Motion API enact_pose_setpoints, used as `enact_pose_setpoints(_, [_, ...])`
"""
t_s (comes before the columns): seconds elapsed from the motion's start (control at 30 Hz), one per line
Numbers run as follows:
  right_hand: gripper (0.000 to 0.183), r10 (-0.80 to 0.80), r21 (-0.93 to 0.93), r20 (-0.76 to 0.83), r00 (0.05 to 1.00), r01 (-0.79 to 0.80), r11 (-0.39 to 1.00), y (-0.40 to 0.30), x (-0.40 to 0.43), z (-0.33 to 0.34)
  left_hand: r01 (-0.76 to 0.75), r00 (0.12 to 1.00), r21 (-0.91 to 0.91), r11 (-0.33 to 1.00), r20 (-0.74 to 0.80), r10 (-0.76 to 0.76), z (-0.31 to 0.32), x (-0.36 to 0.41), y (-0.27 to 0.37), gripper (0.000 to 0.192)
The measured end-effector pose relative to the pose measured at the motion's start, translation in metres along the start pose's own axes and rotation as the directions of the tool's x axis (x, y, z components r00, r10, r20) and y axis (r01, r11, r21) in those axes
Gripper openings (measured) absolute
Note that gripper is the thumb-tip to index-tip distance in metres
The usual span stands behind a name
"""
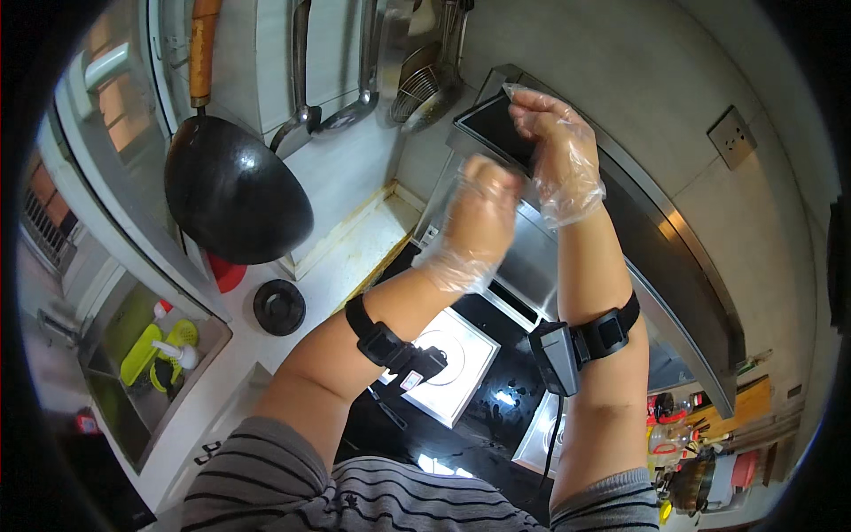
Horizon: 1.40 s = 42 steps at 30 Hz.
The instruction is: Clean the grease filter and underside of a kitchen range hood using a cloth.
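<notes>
Both my hands wear clear plastic gloves and are raised at the range hood (665, 266). My left hand (482, 213) is blurred by motion, its fingers curled, in front of the hood's near lower end. What may be inside its fingers is hidden. Higher up, my right hand (558, 149) has bent fingers over the hood's black panel (492, 126). Loose glove film sticks out past those fingertips. Whether they touch the panel, I cannot tell. Below my forearms lies the black glass cooktop (498, 386), with a bright metal burner plate (459, 362) between them.
A black wok (236, 189) hangs on the left wall, beside several ladles and a wire skimmer (415, 93). A round black lid-like object (279, 307) rests on the counter near the sink (106, 412). Bottles (668, 439) stand at the lower right. Small devices are strapped to both forearms.
</notes>
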State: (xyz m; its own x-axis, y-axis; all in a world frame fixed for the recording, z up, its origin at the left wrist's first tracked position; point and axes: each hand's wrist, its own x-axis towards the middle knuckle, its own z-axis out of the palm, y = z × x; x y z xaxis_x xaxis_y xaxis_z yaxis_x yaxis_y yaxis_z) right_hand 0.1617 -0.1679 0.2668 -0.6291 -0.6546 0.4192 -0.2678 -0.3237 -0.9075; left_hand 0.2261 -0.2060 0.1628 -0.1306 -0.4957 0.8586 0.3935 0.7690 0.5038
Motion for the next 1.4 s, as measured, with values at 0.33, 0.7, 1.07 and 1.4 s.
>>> enact_pose_setpoints(0.33, [0.026, -0.147, -0.308, -0.025, 0.989, 0.133, 0.942, -0.042, -0.1, -0.086, 0.054, 0.942, -0.207, 0.977, 0.334, 0.019, 0.05, -0.04, 0.088, 0.014])
enact_pose_setpoints(0.7, [0.042, -0.475, -0.859, -0.082, 0.876, 0.18, 0.479, -0.034, -0.257, -0.145, 0.856, 0.361, -0.17, 0.488, 0.872, -0.331, 0.055, -0.081, 0.137, 0.021])
enact_pose_setpoints(1.07, [0.039, -0.74, -0.964, 0.122, 0.662, 0.257, 0.071, -0.057, -0.243, -0.178, 0.488, 0.684, -0.351, 0.799, 0.722, -0.101, 0.019, -0.047, 0.13, 0.035])
enact_pose_setpoints(1.4, [0.027, -0.612, -0.969, 0.22, 0.76, 0.241, -0.05, -0.036, -0.168, -0.135, -0.079, 0.983, 0.16, 0.984, 0.179, 0.05, -0.053, 0.053, -0.021, 0.04])
